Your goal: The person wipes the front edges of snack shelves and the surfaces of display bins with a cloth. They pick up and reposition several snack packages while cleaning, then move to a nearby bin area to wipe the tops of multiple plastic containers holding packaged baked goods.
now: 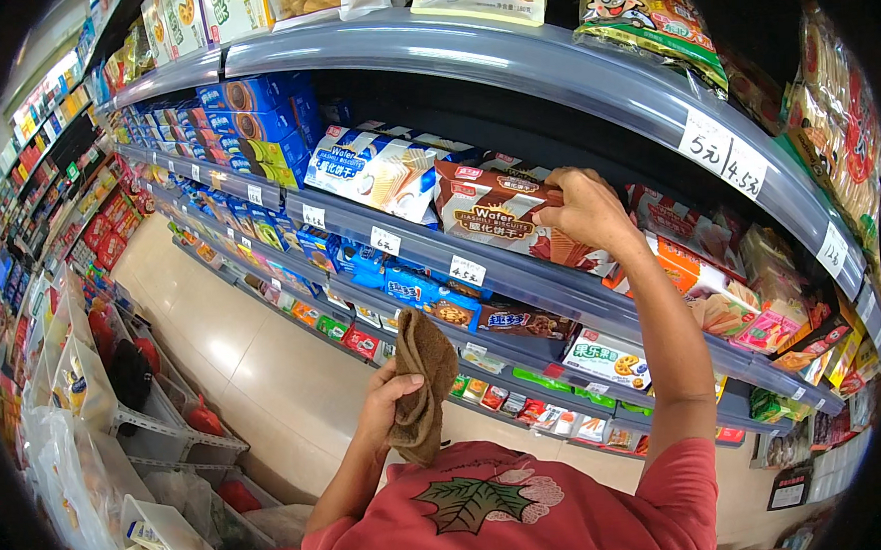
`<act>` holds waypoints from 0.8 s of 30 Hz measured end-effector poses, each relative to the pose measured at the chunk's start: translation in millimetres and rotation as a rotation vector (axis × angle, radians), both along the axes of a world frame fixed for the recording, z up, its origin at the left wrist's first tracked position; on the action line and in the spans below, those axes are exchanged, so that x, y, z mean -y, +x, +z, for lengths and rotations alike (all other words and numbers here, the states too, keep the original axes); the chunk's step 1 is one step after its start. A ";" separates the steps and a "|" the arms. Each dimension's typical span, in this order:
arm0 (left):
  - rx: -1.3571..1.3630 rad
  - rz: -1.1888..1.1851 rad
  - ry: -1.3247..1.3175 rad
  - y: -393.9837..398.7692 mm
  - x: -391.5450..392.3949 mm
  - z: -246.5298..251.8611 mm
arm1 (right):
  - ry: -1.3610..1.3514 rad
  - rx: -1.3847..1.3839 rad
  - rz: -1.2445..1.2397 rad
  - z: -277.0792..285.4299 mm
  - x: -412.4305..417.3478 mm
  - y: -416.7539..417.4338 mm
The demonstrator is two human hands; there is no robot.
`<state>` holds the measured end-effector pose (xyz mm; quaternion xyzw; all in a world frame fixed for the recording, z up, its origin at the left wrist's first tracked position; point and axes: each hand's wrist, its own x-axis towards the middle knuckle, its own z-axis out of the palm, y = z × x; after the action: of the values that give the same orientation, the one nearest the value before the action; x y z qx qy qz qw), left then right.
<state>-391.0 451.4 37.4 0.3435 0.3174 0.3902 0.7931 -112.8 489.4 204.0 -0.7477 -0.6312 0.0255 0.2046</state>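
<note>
My right hand (583, 211) reaches onto a shop shelf and grips the right end of a brown and white pack of wafer biscuits (486, 213). That pack lies at the shelf's front, behind the clear price rail. To its left lies a blue and white pack of wafer biscuits (372, 172). My left hand (389, 397), lower and to the left, is closed around a folded brown cloth (420, 388), held in front of my red shirt.
Blue biscuit boxes (253, 124) are stacked at the shelf's left. An upper shelf rail (443, 39) juts out above my right hand. More snack packs (711, 298) lie to the right. White storage bins (172, 431) stand across the tiled aisle (242, 345).
</note>
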 end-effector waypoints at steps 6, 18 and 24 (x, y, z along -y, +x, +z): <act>0.013 -0.028 -0.026 -2.3 -0.3 4.4 | 0.038 -0.004 0.026 -5.0 -4.7 5.5; 0.025 -0.050 -0.032 -1.6 -0.8 2.2 | -0.031 0.003 0.098 -3.2 -15.2 9.1; 0.030 -0.053 -0.035 0.3 -0.6 2.8 | -0.009 0.021 0.113 -2.2 -22.3 13.2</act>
<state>-390.7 452.0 40.2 0.3318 0.3033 0.3686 0.8137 -99.6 511.7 201.8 -0.7119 -0.6745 0.0320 0.1928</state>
